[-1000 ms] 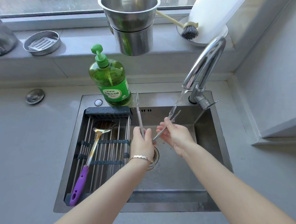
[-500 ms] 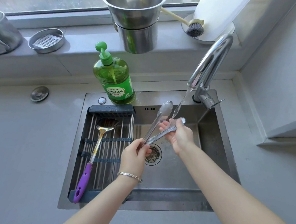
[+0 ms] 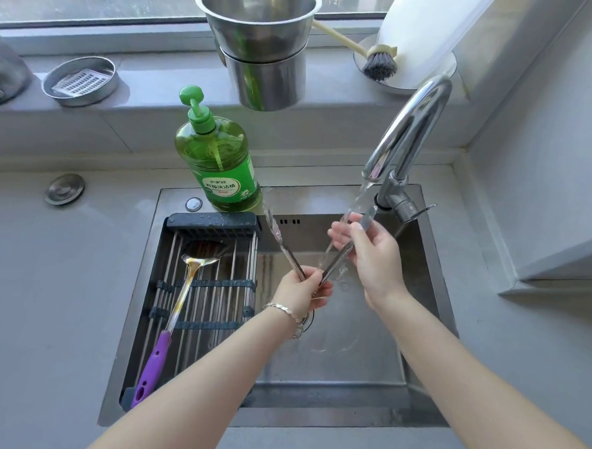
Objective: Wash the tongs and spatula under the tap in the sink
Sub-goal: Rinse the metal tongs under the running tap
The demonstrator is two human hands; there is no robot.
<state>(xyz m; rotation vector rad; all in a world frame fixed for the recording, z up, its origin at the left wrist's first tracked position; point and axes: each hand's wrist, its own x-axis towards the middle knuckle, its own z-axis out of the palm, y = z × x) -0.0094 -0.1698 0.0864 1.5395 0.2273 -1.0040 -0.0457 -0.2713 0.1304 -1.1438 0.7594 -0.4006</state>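
The metal tongs (image 3: pixel 283 246) are spread in a V over the steel sink (image 3: pixel 432 286). My left hand (image 3: pixel 303 291) grips them at the hinge end. My right hand (image 3: pixel 368 254) is wrapped round the right arm of the tongs, right under the water that runs from the chrome tap (image 3: pixel 409 127). The left arm of the tongs points up toward the soap bottle. A spatula (image 3: pixel 181 297) with a metal blade and a purple handle lies on the drying rack (image 3: pixel 209 285) over the sink's left half, untouched.
A green pump bottle of dish soap (image 3: pixel 219 158) stands at the sink's back rim. On the window ledge are stacked steel pots (image 3: pixel 262 47), a dish brush (image 3: pixel 375 62), a white roll (image 3: pixel 431 29) and a small steel dish (image 3: pixel 81 81). Grey counter surrounds the sink.
The tongs have spread from nearly closed into a wide V. My right hand slid up the right arm of the tongs into the water stream; my left hand stayed at the hinge.
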